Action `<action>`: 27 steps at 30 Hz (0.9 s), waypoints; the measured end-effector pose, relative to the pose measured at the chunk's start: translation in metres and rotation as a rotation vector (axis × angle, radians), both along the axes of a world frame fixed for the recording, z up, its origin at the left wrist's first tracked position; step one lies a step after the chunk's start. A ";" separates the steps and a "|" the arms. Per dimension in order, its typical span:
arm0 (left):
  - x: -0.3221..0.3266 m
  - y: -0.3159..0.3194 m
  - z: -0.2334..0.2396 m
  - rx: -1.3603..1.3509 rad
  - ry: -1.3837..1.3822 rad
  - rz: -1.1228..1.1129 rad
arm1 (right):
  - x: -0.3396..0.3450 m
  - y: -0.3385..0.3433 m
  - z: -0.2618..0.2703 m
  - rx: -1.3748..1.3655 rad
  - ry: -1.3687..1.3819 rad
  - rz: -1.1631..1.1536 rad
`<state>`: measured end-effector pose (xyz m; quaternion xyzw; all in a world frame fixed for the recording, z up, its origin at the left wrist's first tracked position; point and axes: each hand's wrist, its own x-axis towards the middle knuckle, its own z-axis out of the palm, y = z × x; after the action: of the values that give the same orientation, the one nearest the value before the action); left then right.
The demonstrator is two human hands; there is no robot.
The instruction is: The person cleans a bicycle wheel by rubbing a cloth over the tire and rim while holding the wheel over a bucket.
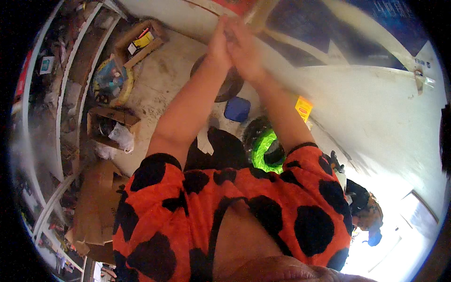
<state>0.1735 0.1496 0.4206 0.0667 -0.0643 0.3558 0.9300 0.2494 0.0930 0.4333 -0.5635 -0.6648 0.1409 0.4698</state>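
Before me, at the top of the head view, both arms are stretched out and my hands meet palm to palm. My left hand (219,46) has its fingers extended, pointing away from me. Against it lies my right hand (246,49), blurred by motion. No object shows in either hand, though the facing palms are hidden. Beneath the forearms, a dark round object (229,84) rests on the floor, partly covered by the hands and wrists. Nearer to me is a blue square object (237,109). A tire-like ring with bright green wrapping (260,155) is partly hidden by my right arm.
Metal shelving (63,88) holding assorted goods lines the left side. Along it stand cardboard boxes (111,114) and a yellow-rimmed basket (128,86) of small items. A yellow printed packet (303,108) sits by the right wall (366,105). Another person (366,208) is at lower right.
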 end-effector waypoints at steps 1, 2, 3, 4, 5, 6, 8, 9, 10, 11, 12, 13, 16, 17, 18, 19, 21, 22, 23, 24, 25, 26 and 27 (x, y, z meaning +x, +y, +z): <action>0.001 -0.002 -0.002 -0.037 0.108 -0.030 | 0.002 -0.002 -0.003 -0.006 0.037 -0.052; 0.005 -0.006 -0.003 -0.073 0.216 -0.061 | 0.009 -0.002 -0.005 -0.011 0.075 -0.105; 0.009 -0.008 0.004 -0.103 0.318 -0.100 | 0.019 -0.002 -0.006 -0.012 0.105 -0.166; 0.012 -0.005 0.000 -0.098 0.332 -0.076 | 0.028 -0.001 -0.005 -0.185 0.189 -0.256; 0.012 -0.004 -0.005 -0.087 0.380 -0.028 | 0.033 0.000 -0.008 -0.177 0.054 -0.321; 0.012 -0.006 -0.003 -0.081 0.425 0.016 | 0.035 -0.002 -0.006 -0.175 -0.085 -0.387; 0.012 -0.010 0.001 -0.047 0.475 0.078 | 0.032 -0.012 -0.001 -0.043 0.004 -0.416; 0.012 -0.010 0.006 -0.015 0.480 0.094 | 0.028 -0.018 -0.001 -0.005 0.049 -0.419; 0.012 -0.009 0.009 0.017 0.486 0.111 | 0.026 -0.024 -0.004 0.032 0.095 -0.421; 0.014 -0.009 0.009 0.025 0.574 0.123 | 0.024 -0.029 -0.004 0.069 0.141 -0.422; 0.018 -0.009 0.010 0.031 0.664 0.135 | 0.018 -0.033 0.001 -0.003 0.259 -0.456; 0.020 -0.009 0.010 0.037 0.754 0.149 | 0.012 -0.037 0.009 -0.076 0.377 -0.487; 0.027 -0.016 0.017 0.132 1.002 0.091 | 0.010 -0.033 0.004 -0.052 0.451 -0.465; 0.028 -0.016 0.013 0.157 1.050 0.069 | 0.012 -0.031 0.002 -0.052 0.440 -0.444; 0.029 -0.015 0.011 0.182 1.097 0.052 | 0.014 -0.028 0.001 -0.052 0.431 -0.418; 0.029 -0.014 0.009 0.208 1.143 0.034 | 0.016 -0.026 0.002 -0.100 0.434 -0.397; 0.026 -0.014 0.010 0.228 1.153 0.017 | 0.025 -0.022 -0.001 -0.128 0.286 -0.413; 0.024 -0.013 0.011 0.238 1.160 0.009 | 0.032 -0.021 -0.006 -0.109 0.135 -0.449; 0.024 -0.012 0.008 0.129 1.139 0.073 | 0.033 -0.023 -0.009 -0.113 0.054 -0.453; 0.022 -0.008 0.003 0.019 1.116 0.143 | 0.031 -0.023 -0.010 -0.115 -0.025 -0.452; 0.022 -0.004 -0.005 -0.094 1.090 0.213 | 0.018 -0.030 0.002 -0.143 -0.033 -0.419; 0.018 0.003 -0.013 -0.053 1.063 0.160 | -0.001 -0.040 0.016 -0.142 0.038 -0.373; 0.013 0.013 -0.022 -0.011 1.035 0.108 | -0.023 -0.050 0.038 -0.142 0.109 -0.329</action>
<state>0.1864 0.1622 0.3987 0.2321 0.4095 0.3239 0.8207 0.2266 0.0427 0.4712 -0.6878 -0.5255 0.1390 0.4810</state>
